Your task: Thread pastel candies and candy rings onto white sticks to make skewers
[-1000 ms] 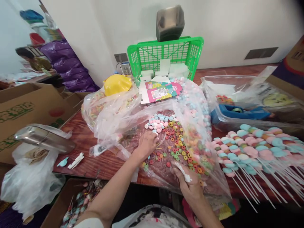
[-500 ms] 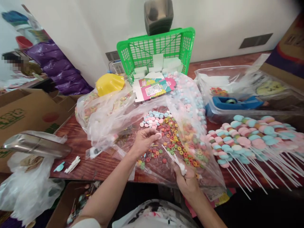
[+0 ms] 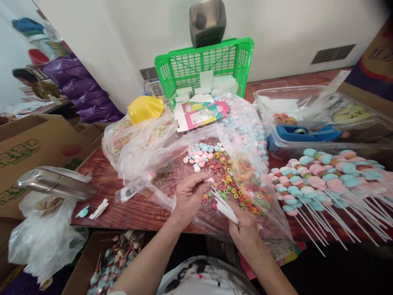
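Observation:
Between the thumb and fingers of my left hand is a pink candy, close to the tips of the sticks. My right hand is wrapped round a bunch of white lollipop sticks that point up and left. Beneath both hands, ring-shaped candies in red, orange, yellow and green lie on clear plastic. Behind them is a small heap of pink, white and blue oval candies. Finished-looking candy skewers on white sticks are piled at the right.
A green crate stands at the back with a printed card before it. A blue tape dispenser rests by a clear tub at right. A steel flask lies at left. Another person sits far left.
My left hand has moved down and right, bringing the pink candy beside the stick tips. The view has shifted slightly.

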